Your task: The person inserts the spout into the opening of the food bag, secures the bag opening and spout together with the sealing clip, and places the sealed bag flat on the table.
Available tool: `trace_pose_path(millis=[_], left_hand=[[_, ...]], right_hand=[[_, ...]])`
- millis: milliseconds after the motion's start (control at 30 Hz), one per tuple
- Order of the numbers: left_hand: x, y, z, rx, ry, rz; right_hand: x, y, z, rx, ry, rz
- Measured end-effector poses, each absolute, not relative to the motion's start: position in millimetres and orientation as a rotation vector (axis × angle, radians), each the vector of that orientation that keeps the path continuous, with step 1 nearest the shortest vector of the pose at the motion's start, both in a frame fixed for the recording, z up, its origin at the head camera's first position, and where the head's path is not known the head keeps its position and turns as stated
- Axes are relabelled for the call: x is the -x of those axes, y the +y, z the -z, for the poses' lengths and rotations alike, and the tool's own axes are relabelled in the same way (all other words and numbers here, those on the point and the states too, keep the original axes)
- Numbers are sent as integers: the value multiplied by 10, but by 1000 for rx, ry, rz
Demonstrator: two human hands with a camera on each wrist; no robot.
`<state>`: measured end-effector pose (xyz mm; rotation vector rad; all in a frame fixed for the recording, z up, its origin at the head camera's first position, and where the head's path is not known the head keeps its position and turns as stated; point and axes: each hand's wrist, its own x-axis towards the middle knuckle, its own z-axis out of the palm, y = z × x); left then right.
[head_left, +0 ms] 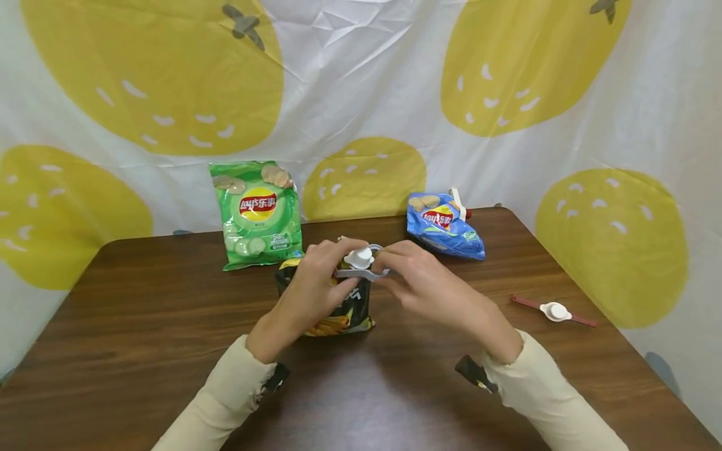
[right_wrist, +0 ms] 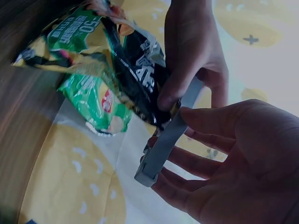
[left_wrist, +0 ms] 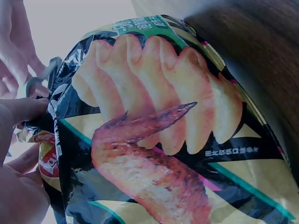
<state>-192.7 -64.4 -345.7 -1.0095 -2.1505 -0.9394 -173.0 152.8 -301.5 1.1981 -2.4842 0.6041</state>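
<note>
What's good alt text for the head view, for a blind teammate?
A person's left hand and right hand grip a gray clip at the top of a black chip bag, at a wooden table. Behind sit a green chip bag, left, and a blue chip bag, right; a red-and-white clip lies farther right.

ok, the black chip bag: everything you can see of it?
The black chip bag looks like glossy, creased plastic film and plump. It is printed with gold panels, teal and pink stripes, ridged chips, a roasted chicken wing, a green patch and, partly visible, a red logo. It is roughly upright in front of the person; whether its bottom touches the table is unclear. The left hand pinches its top, where the right hand holds a grey clip; whether that's fastened is unclear.
</note>
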Motion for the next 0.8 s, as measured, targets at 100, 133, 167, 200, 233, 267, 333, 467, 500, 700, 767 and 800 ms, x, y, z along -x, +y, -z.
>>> trace_pose_path(millis=[100,133,167,200,233,267,333,467,500,700,767,800], left_hand=[[1916,-637,3457,1007,-2150,919],[1913,-639,3453,1004,-2147,914],[1913,-645,3452,1000,-2146,912],[1912,-652,3450,997,-2146,911],[1912,-659,3446,999,-2145,917],[1910,-666,3441,1000,-2148,922],[1910,-670,3435,1004,-2152,933],[1901,-664,3428,996,-2163,933],[1898,-662,3430,992,-2165,926],[1888,-648,3448,1014,-2155,875],[1884,-642,3457,1018,-2144,867],[1882,-642,3461,1018,-2142,864]], right_hand=[[1754,1459,3022,-1211,-2454,-615],[1768,1446,3027,-1212,-2442,-636],[1785,1439,3035,-1205,-2430,-655],[1801,1433,3039,-1195,-2418,-685],[1820,1431,3045,-1185,-2408,-721],[1840,1429,3051,-1175,-2398,-763],[1875,1435,3061,-1157,-2396,-849],[1922,1456,3089,-1158,-2442,-993],[1929,1461,3094,-1160,-2459,-1012],[1947,1485,3104,-1202,-2475,-956],[1947,1492,3104,-1231,-2457,-935],[1947,1493,3103,-1245,-2452,-931]])
